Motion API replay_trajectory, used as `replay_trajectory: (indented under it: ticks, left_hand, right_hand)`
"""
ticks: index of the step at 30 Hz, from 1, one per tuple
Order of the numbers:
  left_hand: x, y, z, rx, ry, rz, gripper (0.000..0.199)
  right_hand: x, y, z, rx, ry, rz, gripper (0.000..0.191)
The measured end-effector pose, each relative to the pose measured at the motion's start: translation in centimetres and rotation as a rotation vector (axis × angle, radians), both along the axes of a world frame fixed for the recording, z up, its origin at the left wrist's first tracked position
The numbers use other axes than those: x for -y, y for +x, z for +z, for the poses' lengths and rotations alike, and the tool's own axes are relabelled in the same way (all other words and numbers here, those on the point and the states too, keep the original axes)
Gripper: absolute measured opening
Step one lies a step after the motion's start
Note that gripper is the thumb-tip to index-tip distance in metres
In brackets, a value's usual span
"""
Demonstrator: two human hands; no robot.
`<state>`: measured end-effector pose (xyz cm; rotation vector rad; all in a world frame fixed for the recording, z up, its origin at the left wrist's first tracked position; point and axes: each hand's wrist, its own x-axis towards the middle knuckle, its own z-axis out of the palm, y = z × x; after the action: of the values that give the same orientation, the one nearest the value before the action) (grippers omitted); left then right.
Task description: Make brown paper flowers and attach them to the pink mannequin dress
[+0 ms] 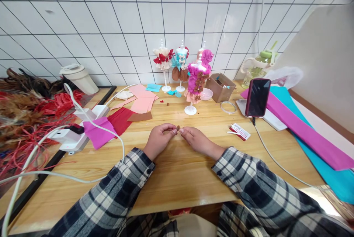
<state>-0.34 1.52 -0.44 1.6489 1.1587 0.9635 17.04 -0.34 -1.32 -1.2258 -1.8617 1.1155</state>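
Over the middle of the wooden table (177, 178), my left hand (160, 139) and my right hand (197, 141) meet fingertip to fingertip. Between them is a small brown piece (178, 127), pinched by both hands; its exact shape is too small to tell. Just beyond stands a mini dress form (197, 82) on a white base, dressed in magenta, brown and peach ruffles. Behind it are a red and cream form (163, 59), a blue and brown form (180, 63) and another with a magenta flower (207, 57).
Pink sheets (142, 98), a dark red sheet (120, 120) and a magenta sheet (100, 132) lie left, beside a power strip (74, 143) with white cables. A phone (257, 98), a brown box (221, 88), a card (240, 131) and long coloured sheets (306, 131) are right.
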Motion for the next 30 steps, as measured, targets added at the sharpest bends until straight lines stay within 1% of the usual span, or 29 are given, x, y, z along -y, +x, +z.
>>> replay_trajectory:
  ticks: [2,5,8,11,15,22,30]
  left_hand:
    - [0.0,0.0,0.1,-0.004,-0.020,0.003,0.020]
    - [0.1,0.0,0.2,-0.034,-0.023,0.030,0.021]
    - [0.2,0.1,0.2,-0.076,-0.033,0.010,0.021]
    - [0.3,0.3,0.3,-0.085,-0.039,-0.010,0.019]
    - [0.3,0.4,0.3,-0.072,-0.033,-0.008,0.019]
    - [0.5,0.6,-0.2,-0.011,-0.034,0.031,0.019]
    - [0.6,0.8,0.0,0.035,-0.088,0.017,0.021]
  right_hand:
    - [0.0,0.0,-0.2,-0.038,-0.028,0.012,0.042]
    - [0.1,0.0,-0.3,-0.074,-0.110,-0.002,0.043]
    - [0.3,-0.1,-0.1,-0.091,-0.162,-0.001,0.045]
    - [0.3,-0.2,0.0,-0.110,-0.149,0.014,0.048]
    - [0.3,-0.4,-0.1,-0.130,-0.137,-0.001,0.049]
    - [0.4,-0.6,0.2,-0.149,-0.077,-0.014,0.047]
    - [0.2,-0.9,-0.9,-0.083,0.018,-0.027,0.046]
